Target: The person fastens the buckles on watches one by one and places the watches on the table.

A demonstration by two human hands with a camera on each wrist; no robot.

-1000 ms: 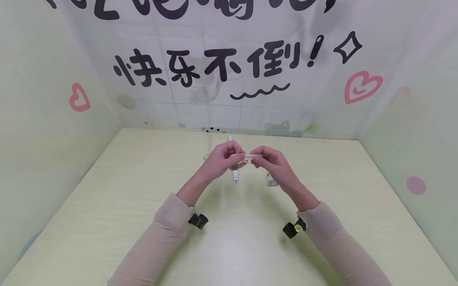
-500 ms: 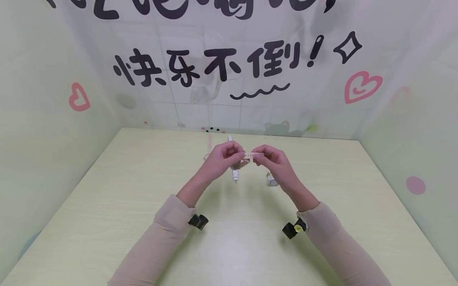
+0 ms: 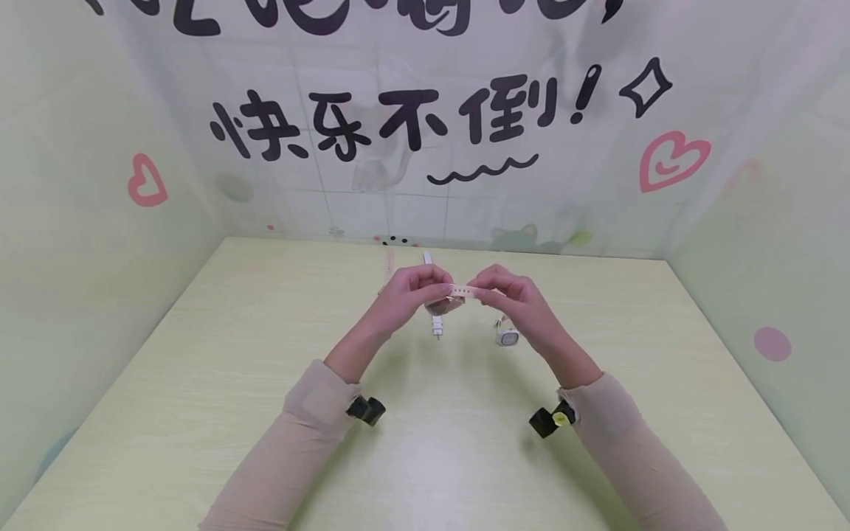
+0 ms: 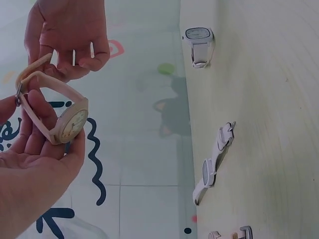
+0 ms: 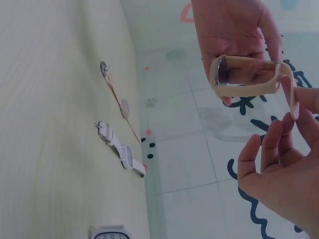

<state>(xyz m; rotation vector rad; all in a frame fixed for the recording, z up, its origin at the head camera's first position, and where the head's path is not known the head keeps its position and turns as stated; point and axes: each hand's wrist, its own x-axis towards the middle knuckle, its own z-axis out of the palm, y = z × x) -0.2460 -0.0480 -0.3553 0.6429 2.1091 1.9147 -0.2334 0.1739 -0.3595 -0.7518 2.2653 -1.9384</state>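
Raised over the far part of the table is a pale pink wristwatch (image 4: 72,124) with a round dial, its strap bent into a loop through the buckle. My left hand (image 3: 413,299) holds it, the thumb at the buckle and the fingers under the loop and case. My right hand (image 3: 513,297) pinches the free strap end (image 5: 293,99) between thumb and forefinger, while its other fingers are bent clear of the watch. A row of holes shows on the strap between the hands in the head view.
A white watch (image 5: 128,155) lies stretched out beneath the hands. To its right sits another white watch (image 3: 508,337) with its strap closed. Another pink watch (image 5: 124,108) lies flat at the left. A printed curtain (image 3: 372,199) stands behind the table (image 3: 425,450).
My right hand has shifted slightly right and its fingers have moved toward the strap's tip. More of the white watch under it now shows. My left hand stays almost in place.
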